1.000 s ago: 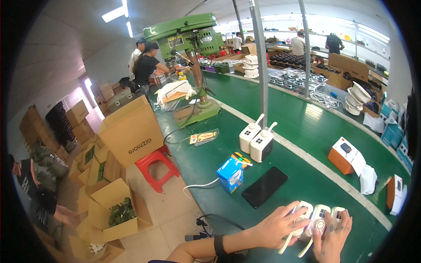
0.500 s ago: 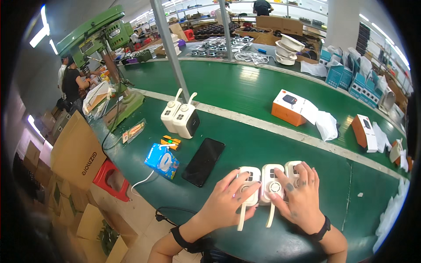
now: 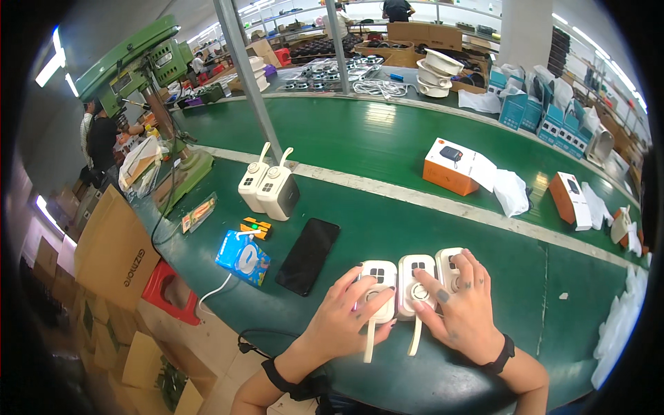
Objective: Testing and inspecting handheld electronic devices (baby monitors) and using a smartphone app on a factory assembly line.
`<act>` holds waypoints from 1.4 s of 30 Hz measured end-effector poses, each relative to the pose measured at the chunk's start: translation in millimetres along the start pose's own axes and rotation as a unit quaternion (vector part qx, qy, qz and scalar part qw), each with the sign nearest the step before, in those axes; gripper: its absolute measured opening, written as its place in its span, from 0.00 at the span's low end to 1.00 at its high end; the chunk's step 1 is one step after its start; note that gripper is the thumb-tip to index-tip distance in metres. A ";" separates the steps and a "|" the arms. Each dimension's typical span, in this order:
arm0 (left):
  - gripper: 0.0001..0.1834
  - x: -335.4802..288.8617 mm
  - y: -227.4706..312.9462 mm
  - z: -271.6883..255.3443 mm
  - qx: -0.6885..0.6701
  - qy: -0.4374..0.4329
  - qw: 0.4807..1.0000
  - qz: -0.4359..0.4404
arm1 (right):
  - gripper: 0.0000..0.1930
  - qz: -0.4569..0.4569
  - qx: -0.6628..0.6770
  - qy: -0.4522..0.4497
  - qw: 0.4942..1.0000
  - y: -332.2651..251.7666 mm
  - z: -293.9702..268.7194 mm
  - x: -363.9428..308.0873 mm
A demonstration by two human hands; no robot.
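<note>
Three cream boxy devices with round dials and dark square buttons stand side by side near me. My left hand [image 3: 339, 317] is closed around the left device [image 3: 381, 270], its fingers over the top and thumb at the near side. A strap hangs from this one toward me. My right hand [image 3: 469, 311] lies over the other two: thumb and index finger touch the middle device [image 3: 409, 272], also strapped, and the remaining fingers curl over the right device [image 3: 446, 260], partly hiding it. Two similar cream devices [image 3: 277, 192] stand upright farther back, straps up.
A black phone [image 3: 308, 256], a blue box [image 3: 242, 257] with a white cable and an orange-yellow item [image 3: 255, 228] lie left of my hands. Beyond a pale rail, orange-white boxes [image 3: 453, 169] sit on the green belt. A metal post [image 3: 249, 76] and green drill press [image 3: 131, 66] rise at left.
The whole view has shifted slightly, so things appear a little farther left. Both hands keep the same places on the three devices.
</note>
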State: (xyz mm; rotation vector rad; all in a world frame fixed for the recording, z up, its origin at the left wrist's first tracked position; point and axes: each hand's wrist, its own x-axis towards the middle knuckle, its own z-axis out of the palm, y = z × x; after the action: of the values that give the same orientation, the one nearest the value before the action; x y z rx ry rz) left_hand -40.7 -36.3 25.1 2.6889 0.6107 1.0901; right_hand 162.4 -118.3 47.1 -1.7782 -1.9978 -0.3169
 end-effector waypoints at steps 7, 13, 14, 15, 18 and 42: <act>0.30 -0.1 2.1 -2.2 0.025 0.001 1.000 -0.003 | 0.20 -0.006 0.008 0.005 1.000 -0.8 0.2 2.0; 0.28 -3.3 -3.7 5.4 0.029 0.002 0.999 0.020 | 0.20 0.001 0.009 0.005 1.000 -1.7 2.9 -0.6; 0.28 -2.8 -2.3 5.0 0.025 0.001 0.999 0.020 | 0.20 -0.004 0.001 0.010 1.000 -1.8 2.4 -1.0; 0.28 -1.6 -1.0 3.3 0.029 -0.007 0.999 0.012 | 0.20 -0.009 -0.008 0.014 1.000 -1.8 2.0 -1.3; 0.28 0.2 0.5 1.9 0.034 -0.015 0.999 0.006 | 0.19 -0.002 0.013 0.020 1.000 -1.2 3.8 1.1; 0.29 4.4 -3.1 1.4 0.015 -0.024 1.000 0.010 | 0.30 0.023 0.016 0.035 0.999 6.3 -8.2 5.2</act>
State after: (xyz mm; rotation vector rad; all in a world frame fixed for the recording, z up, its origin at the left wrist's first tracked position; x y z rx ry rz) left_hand -37.8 -31.6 25.9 2.7434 0.5972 1.0261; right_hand 169.7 -116.5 56.0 -1.7663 -1.9006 -0.3250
